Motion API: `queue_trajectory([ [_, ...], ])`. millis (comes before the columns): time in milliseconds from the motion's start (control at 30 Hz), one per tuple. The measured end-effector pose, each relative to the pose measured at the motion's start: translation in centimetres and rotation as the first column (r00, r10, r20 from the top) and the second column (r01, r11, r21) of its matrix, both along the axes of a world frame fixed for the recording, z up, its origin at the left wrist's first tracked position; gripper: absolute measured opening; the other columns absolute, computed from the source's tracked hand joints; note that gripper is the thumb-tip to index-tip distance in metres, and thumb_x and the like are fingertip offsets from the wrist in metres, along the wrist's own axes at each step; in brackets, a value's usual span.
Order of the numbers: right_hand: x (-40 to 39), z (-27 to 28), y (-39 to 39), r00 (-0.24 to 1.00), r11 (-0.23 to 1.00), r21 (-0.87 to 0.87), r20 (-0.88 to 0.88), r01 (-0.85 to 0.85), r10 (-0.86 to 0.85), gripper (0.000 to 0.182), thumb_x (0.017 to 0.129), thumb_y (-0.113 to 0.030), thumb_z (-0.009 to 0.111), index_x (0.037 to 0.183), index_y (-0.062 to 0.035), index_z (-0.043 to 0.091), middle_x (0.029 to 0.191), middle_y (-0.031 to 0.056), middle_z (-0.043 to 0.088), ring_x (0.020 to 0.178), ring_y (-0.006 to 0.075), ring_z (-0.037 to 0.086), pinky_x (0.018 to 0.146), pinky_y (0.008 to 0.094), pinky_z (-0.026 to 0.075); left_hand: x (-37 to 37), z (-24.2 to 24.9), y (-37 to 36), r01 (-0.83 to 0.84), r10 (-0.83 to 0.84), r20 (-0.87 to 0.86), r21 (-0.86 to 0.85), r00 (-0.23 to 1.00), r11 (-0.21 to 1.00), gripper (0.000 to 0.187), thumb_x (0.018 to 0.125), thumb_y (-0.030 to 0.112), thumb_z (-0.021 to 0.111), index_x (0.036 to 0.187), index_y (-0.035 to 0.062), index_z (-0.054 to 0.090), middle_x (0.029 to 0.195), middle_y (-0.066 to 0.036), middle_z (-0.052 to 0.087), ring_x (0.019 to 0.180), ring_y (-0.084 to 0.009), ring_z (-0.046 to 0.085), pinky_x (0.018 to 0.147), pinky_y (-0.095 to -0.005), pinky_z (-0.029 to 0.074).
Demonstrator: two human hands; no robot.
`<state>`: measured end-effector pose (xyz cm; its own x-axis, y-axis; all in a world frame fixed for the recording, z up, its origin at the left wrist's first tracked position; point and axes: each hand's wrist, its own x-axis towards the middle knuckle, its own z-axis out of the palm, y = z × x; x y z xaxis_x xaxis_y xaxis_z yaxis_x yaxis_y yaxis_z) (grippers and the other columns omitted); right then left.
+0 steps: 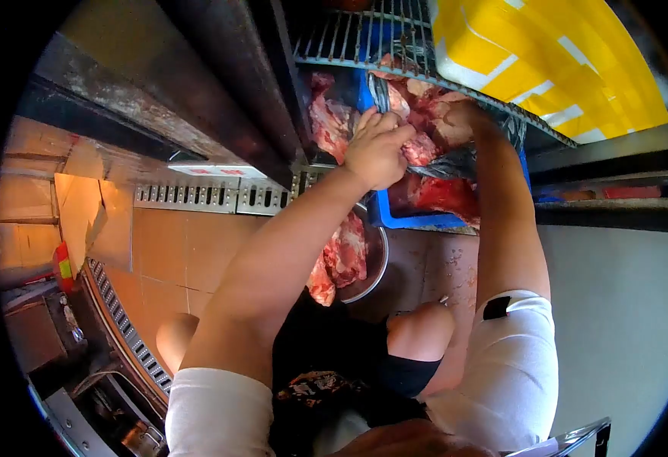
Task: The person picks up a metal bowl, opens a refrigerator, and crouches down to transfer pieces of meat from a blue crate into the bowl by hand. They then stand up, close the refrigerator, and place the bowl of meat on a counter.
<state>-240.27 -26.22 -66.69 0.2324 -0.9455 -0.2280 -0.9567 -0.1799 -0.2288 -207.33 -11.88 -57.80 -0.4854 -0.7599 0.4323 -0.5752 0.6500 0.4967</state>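
A blue crate [425, 222] holds raw meat [448, 194] and a dark, see-through plastic bag [453, 164]. My left hand [380, 149] is at the crate's left side, its fingers curled on the bag's edge beside a chunk of meat [420, 149]. My right hand [460, 122] reaches deeper into the crate, over the meat and under the wire shelf's edge; its fingers are hard to make out. Below my left wrist, a round metal bowl [380, 263] on the floor holds large pieces of raw meat [347, 251], partly hidden by my forearm.
A wire shelf [364, 61] overhangs the crate, with a yellow-taped box [555, 61] on it. More meat [330, 118] lies left of the crate. A dark metal frame [227, 84] stands at left, above a slotted drain cover [197, 199]. Cardboard [79, 206] leans farther left.
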Motion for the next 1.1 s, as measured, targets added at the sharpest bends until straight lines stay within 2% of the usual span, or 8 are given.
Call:
queue_trajectory([
  [133, 3.0, 3.0, 0.9, 0.960, 0.987, 0.161, 0.277, -0.013, -0.033, 0.025, 0.083, -0.022, 0.062, 0.106, -0.0150, 0.070, 0.105, 0.0128, 0.069, 0.093, 0.0283, 0.065, 0.095, 0.0440, 0.046, 0.2, -0.8, -0.1, -0.027, 0.027, 0.001, 0.015, 1.000, 1.000, 0.040, 0.067, 0.009, 0.066, 0.107, 0.0140, 0.064, 0.111, -0.009, 0.056, 0.116, -0.0307, 0.051, 0.113, -0.0491, 0.025],
  [167, 3.5, 4.6, 1.2, 0.871, 0.861, -0.253, 0.112, -0.441, 0.479, 0.023, 0.083, -0.023, 0.062, 0.103, -0.0147, 0.071, 0.099, 0.0140, 0.069, 0.090, 0.0287, 0.065, 0.097, 0.0446, 0.044, 0.2, -0.7, -0.3, -0.032, 0.032, 0.017, -0.009, 0.999, 0.999, 0.040, 0.067, 0.009, 0.066, 0.107, 0.0143, 0.064, 0.111, -0.009, 0.056, 0.116, -0.0299, 0.051, 0.113, -0.0490, 0.025],
  [200, 3.2, 5.2, 1.7, 0.577, 0.415, -0.501, -0.226, -0.760, 0.785, 0.022, 0.082, -0.024, 0.062, 0.100, -0.0144, 0.071, 0.093, 0.0151, 0.069, 0.088, 0.0291, 0.065, 0.099, 0.0451, 0.043, -0.1, -0.6, -0.2, -0.032, 0.032, 0.026, -0.026, 0.999, 0.999, 0.040, 0.067, 0.010, 0.066, 0.107, 0.0146, 0.064, 0.111, -0.008, 0.056, 0.115, -0.0291, 0.051, 0.114, -0.0488, 0.025],
  [267, 3.0, 6.7, 1.6, 0.485, 0.500, -0.055, -0.358, -0.864, 0.798, 0.023, 0.080, -0.027, 0.065, 0.099, -0.0137, 0.070, 0.094, 0.0145, 0.068, 0.091, 0.0302, 0.064, 0.098, 0.0459, 0.044, -0.1, -0.7, 0.0, -0.023, 0.023, 0.031, 0.020, 0.999, 1.000, 0.039, 0.068, 0.009, 0.065, 0.107, 0.0153, 0.064, 0.111, -0.007, 0.056, 0.115, -0.0274, 0.051, 0.114, -0.0487, 0.025],
  [300, 3.3, 8.1, 2.2, 0.714, 0.734, 0.049, -0.199, -0.677, 0.671, 0.024, 0.080, -0.027, 0.065, 0.098, -0.0116, 0.068, 0.096, 0.0147, 0.068, 0.091, 0.0320, 0.064, 0.096, 0.0452, 0.045, -0.2, -0.6, -0.1, -0.029, 0.028, 0.040, 0.028, 0.999, 0.999, 0.039, 0.068, 0.009, 0.065, 0.106, 0.0156, 0.064, 0.111, -0.006, 0.056, 0.115, -0.0270, 0.052, 0.114, -0.0486, 0.024],
  [400, 3.6, 9.9, 5.3, 0.817, 0.816, -0.097, 0.034, -0.570, 0.575, 0.031, 0.085, -0.032, 0.063, 0.101, -0.0053, 0.063, 0.101, 0.0179, 0.067, 0.094, 0.0385, 0.063, 0.089, 0.0440, 0.049, 0.0, 0.1, -0.1, -0.037, 0.034, 0.069, 0.040, 0.997, 0.999, 0.036, 0.069, 0.010, 0.065, 0.105, 0.0158, 0.065, 0.109, -0.006, 0.057, 0.115, -0.0261, 0.052, 0.115, -0.0480, 0.022],
  [500, 6.2, 13.2, 12.1, 0.990, 0.991, -0.006, -0.054, -0.130, 0.130, 0.046, 0.084, -0.022, 0.066, 0.125, -0.0071, 0.053, 0.112, 0.0213, 0.062, 0.104, 0.0408, 0.059, 0.087, 0.0452, 0.049, 0.1, 0.0, -0.2, -0.017, 0.014, 0.048, 0.059, 0.999, 0.998, 0.036, 0.070, 0.009, 0.064, 0.105, 0.0164, 0.065, 0.110, -0.005, 0.058, 0.117, -0.0249, 0.052, 0.116, -0.0470, 0.022],
  [1100, 4.2, 12.9, 21.4, 0.953, 0.796, -0.594, 0.160, -0.115, 0.257, 0.029, 0.075, -0.003, 0.067, 0.103, -0.0068, 0.062, 0.090, 0.0135, 0.064, 0.085, 0.0378, 0.058, 0.077, 0.0447, 0.048, 0.2, 0.2, -1.3, 0.014, -0.015, 0.117, 0.011, 0.993, 1.000, 0.034, 0.071, 0.008, 0.062, 0.103, 0.0172, 0.067, 0.112, -0.002, 0.061, 0.117, -0.0213, 0.054, 0.115, -0.0460, 0.025],
])
